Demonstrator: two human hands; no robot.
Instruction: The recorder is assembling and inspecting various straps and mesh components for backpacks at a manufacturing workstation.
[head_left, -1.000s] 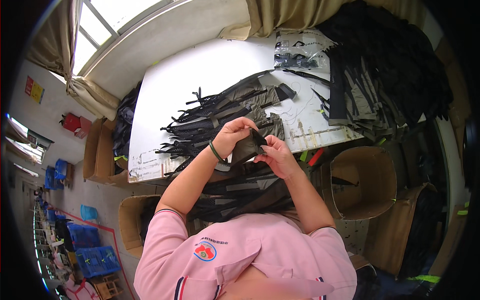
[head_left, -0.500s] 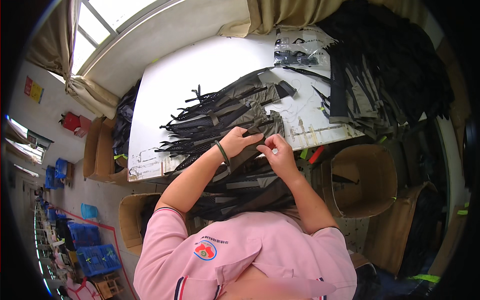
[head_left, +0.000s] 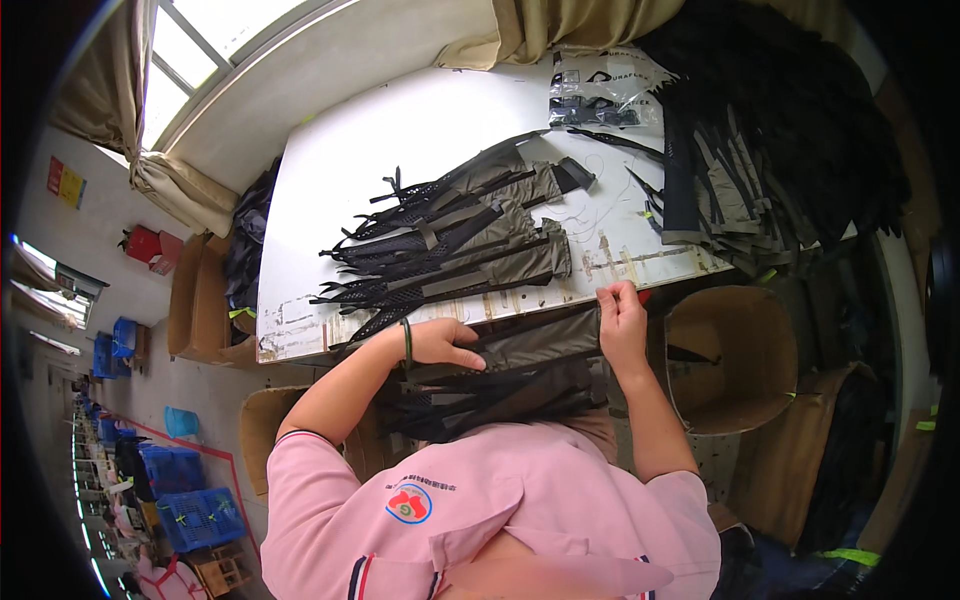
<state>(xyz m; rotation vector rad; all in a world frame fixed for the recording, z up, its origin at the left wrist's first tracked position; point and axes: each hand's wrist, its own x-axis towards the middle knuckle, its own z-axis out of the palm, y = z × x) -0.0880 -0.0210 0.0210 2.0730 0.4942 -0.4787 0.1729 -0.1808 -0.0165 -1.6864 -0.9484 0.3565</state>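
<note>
A dark grey-olive fabric piece [head_left: 545, 343] with black edging is stretched sideways in front of me, just below the table's front edge. My right hand [head_left: 622, 318] pinches its right end between thumb and fingers. Near its left end, my left hand [head_left: 442, 343] lies over the material, fingers extended and thumb apart. Under this piece, more black and grey fabric pieces [head_left: 490, 405] rest across my lap. On the table ahead is a spread pile of similar pieces [head_left: 470, 225] with black mesh and loose strap ends.
The white table [head_left: 340, 190] has a worn front edge. Scissors [head_left: 645, 190], a clear plastic bag [head_left: 600, 95] and a large heap of black fabric [head_left: 790, 130] are toward its right. Cardboard boxes stand at right [head_left: 735, 350] and left [head_left: 205, 300].
My hands have parted and come down off the table's edge. The right went right and down with the fabric's end; the left went left and down. The piece is now stretched out.
</note>
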